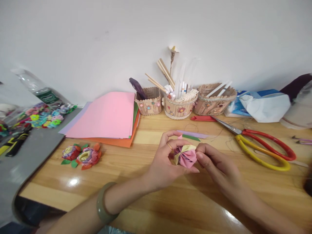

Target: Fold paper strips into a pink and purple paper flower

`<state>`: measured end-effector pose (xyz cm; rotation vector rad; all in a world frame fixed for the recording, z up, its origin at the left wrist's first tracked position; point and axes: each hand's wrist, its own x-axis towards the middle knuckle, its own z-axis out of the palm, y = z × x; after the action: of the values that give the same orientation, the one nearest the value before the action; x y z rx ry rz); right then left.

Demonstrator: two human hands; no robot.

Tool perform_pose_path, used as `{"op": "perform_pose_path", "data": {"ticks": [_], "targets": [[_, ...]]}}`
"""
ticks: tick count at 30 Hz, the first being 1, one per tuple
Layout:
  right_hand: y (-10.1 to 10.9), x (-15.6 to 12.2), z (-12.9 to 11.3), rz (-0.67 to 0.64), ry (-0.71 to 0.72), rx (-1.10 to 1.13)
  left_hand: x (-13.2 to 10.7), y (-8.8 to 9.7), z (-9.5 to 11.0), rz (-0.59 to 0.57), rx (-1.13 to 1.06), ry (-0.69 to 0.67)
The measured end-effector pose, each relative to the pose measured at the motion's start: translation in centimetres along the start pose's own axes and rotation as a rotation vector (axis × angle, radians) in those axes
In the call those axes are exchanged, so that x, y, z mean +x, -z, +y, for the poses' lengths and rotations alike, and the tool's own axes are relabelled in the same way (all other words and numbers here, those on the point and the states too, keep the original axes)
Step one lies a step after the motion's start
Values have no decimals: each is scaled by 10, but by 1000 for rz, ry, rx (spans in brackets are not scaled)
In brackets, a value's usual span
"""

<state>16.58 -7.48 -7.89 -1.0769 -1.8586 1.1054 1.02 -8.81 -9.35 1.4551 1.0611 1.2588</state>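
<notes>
A folded paper flower in pink and pale yellow is held above the wooden table. My left hand curls round it from the left, thumb below and fingers above. At its right edge my right hand pinches a petal between thumb and index finger. Behind the hands lie a purple paper strip and a green paper strip. Two finished-looking paper flowers with green and orange leaves rest on the table to the left.
Stacked coloured paper lies at the back left. Three decorated baskets with sticks and pens stand along the wall. Large scissors with red and yellow handles lie at right, beside a red folded strip. A bottle leans at far left.
</notes>
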Motion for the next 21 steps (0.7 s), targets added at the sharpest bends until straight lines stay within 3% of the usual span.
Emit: {"op": "perform_pose_path", "data": {"ticks": [6,10,13,16,21], "targets": [[3,0,1,53,-20,-102,7,4,4,10,-169,55],[9,6,4,165,-64,-54,10,8,8,-77,-426,222],[11,9,3,95,-61,23,10,8,9,-146,-633,333],[11,9,0,12,-81,81,11,7,8,-132,-761,370],[11,10,-2,44,-76,143,13,7,7,-110,-857,456]]}}
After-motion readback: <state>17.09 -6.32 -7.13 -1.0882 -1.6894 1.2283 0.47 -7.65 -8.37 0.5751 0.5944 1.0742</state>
